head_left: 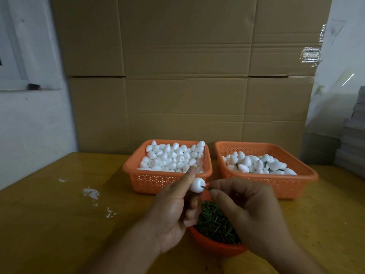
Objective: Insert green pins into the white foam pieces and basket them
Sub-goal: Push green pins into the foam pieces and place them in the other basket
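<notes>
My left hand [173, 210] holds a white foam piece [197, 184] between thumb and fingers, just in front of the baskets. My right hand [243, 212] pinches a green pin [205, 188] whose tip touches the foam piece's right side. Below both hands an orange bowl [217, 247] holds a heap of green pins [214, 222]. The left orange basket [150, 180] is full of plain white foam pieces [171, 157]. The right orange basket [292, 184] holds foam pieces with green pins in them [260, 164].
All stands on a yellow wooden table [59, 224] with white foam crumbs [91, 192] at the left. A wall of cardboard boxes [185, 76] rises right behind the baskets. Grey stacked sheets [353, 143] stand at the far right.
</notes>
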The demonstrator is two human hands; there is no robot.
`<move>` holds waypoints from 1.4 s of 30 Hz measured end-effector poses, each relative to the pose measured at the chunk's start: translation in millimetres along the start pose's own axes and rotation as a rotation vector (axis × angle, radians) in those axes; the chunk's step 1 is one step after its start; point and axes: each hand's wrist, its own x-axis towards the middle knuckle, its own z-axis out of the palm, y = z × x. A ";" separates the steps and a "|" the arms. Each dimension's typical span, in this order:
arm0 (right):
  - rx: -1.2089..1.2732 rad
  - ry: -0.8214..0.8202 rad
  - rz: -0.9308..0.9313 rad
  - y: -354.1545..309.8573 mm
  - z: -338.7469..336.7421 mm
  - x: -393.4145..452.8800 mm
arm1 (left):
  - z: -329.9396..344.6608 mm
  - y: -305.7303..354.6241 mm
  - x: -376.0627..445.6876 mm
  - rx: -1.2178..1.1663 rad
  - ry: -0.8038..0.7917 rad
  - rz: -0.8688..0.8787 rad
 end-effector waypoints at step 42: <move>-0.218 0.098 -0.034 9.4 3.1 -2.7 | 1.9 -5.6 -1.3 0.212 -0.014 0.352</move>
